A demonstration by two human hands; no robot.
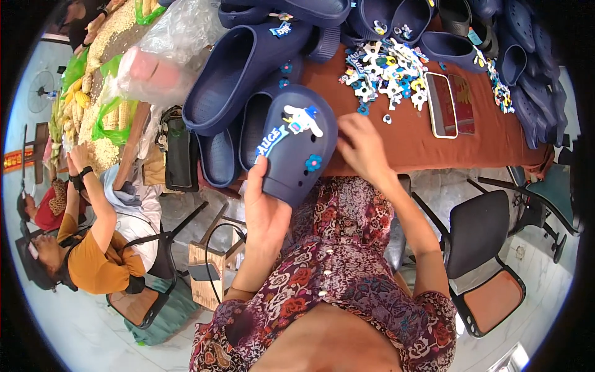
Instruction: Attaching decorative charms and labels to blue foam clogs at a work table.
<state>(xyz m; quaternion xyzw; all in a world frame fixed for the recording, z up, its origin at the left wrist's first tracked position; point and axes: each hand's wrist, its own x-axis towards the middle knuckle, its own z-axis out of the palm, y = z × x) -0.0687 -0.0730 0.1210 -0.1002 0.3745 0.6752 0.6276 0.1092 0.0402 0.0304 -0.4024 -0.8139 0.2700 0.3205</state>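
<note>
From my end I've got the navy clog (294, 152) near the middle of the frame, toe toward the top, upper facing me. The left hand (268, 214) comes from below and its grip is clamped on the clog's lower left edge, thumb on the outer side; the other fingers are hidden behind. The right hand (367, 149) sits just right of the clog, fingers bent near its edge; I can't tell whether they touch it or pinch anything. On the upper: a white cartoon charm (304, 121), a blue banner charm (271, 142) and a blue flower charm (313, 163), with bare holes low on the right side. Handling, my read: light, foam-like, bends under a firm squeeze, not fragile, maybe a bit slick. Best hold is the rim of the foot opening or the side wall, off the charms; small rubbery charms want a fingertip pinch. A loose charm pile (390, 71) lies upper centre-right on the brown-covered desk (396, 152), a phone (441, 105) to its right, and another clog (226, 80) sits upper left of the held one.
</note>
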